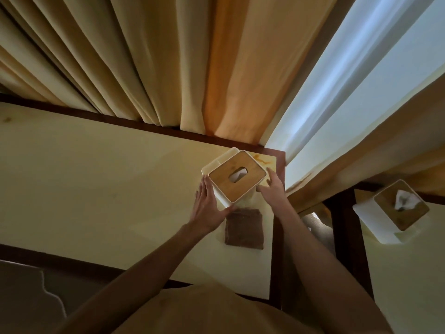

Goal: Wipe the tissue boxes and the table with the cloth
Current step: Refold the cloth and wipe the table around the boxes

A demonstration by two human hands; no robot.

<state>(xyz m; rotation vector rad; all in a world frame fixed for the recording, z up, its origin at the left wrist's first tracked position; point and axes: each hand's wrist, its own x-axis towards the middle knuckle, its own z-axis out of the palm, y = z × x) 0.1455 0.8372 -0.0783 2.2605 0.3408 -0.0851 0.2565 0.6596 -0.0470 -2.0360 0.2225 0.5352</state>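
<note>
Wood-lidded box [237, 180] sits at the table [96, 177] corner. Left hand [207, 208] and right hand [271, 189] flank it, fingers straight, pressing its sides. Cloth [243, 229] lies just in front, untouched. Risk: uneven pressure may tip the box off the nearby edge.

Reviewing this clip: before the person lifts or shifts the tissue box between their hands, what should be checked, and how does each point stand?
1. Left hand flat against the tissue box: ok.
2. Right hand on the opposite side of the box: ok; firmness of its hold: cannot tell.
3. Wooden lid seated on the box: ok.
4. Brown cloth folded within reach, just in front of the box: ok.
5. Cloth in a hand for wiping: not ok, it lies on the table.
6. Second tissue box on the neighbouring table, wiped or not: cannot tell.
</note>
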